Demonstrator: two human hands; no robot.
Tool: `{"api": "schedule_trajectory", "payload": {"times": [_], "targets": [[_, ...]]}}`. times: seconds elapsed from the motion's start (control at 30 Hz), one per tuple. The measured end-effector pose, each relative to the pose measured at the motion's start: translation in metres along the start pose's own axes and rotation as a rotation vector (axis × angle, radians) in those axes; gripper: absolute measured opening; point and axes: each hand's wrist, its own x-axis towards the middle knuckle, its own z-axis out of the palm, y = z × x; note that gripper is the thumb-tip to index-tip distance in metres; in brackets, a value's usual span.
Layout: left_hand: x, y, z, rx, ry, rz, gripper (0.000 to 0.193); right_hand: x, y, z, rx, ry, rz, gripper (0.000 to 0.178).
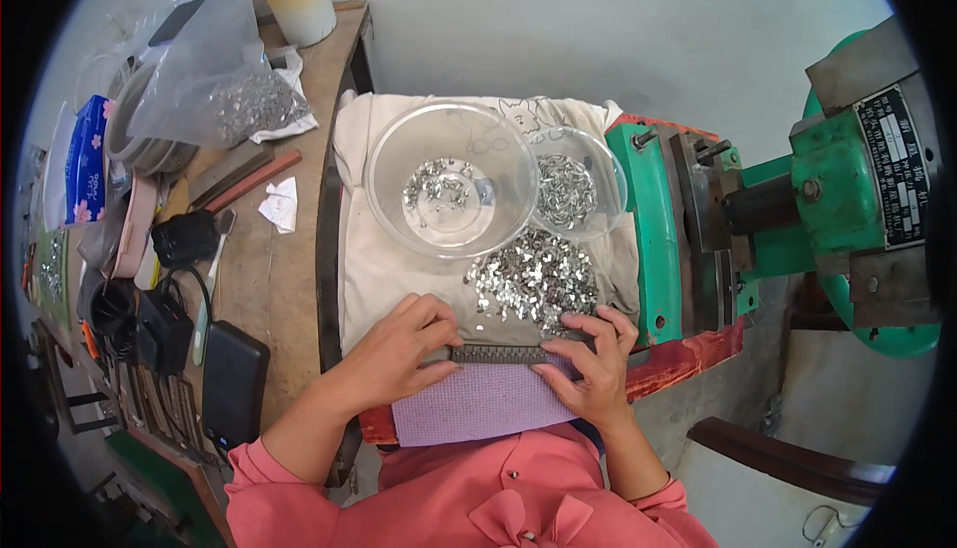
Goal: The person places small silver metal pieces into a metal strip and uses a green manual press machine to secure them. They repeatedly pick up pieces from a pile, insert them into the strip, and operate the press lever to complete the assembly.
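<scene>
Our left hand [411,347] and right hand [592,364] pinch a toothed metal strip [498,355] by its ends, near the bench [690,359]'s front edge.

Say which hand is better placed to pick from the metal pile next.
Likely the right hand: it sits beside the pile, while the left hand is farther away, at the left end of the toothed strip.

We face a plain, pale grey wall [588,35]. A worn wooden table [264,294] stands left; grey floor [743,503] shows right.
</scene>
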Motion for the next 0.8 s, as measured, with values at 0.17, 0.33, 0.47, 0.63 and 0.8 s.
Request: {"api": "schedule_trajectory", "payload": {"times": [0.17, 0.33, 0.47, 0.63, 0.8], "targets": [[-0.002, -0.001, 0.000, 0.009, 0.008, 0.008, 0.027, 0.000, 0.001, 0.000, 0.001, -0.014, -0.029, 0.031], [-0.005, 0.005, -0.001, 0.002, 0.016, -0.013, 0.028, -0.005, -0.005, 0.002, -0.044, 0.005, -0.086, 0.036], [-0.007, 0.004, 0.001, 0.005, 0.036, -0.014, 0.028, -0.009, -0.007, 0.007, -0.104, -0.013, -0.217, 0.038], [-0.009, 0.008, 0.005, 0.028, 0.050, -0.033, 0.028, -0.005, -0.009, 0.006, -0.141, -0.075, -0.235, 0.035], [-0.009, 0.010, 0.007, 0.050, 0.056, -0.052, 0.028, -0.002, -0.009, 0.005, -0.129, -0.118, -0.245, 0.032]]}}
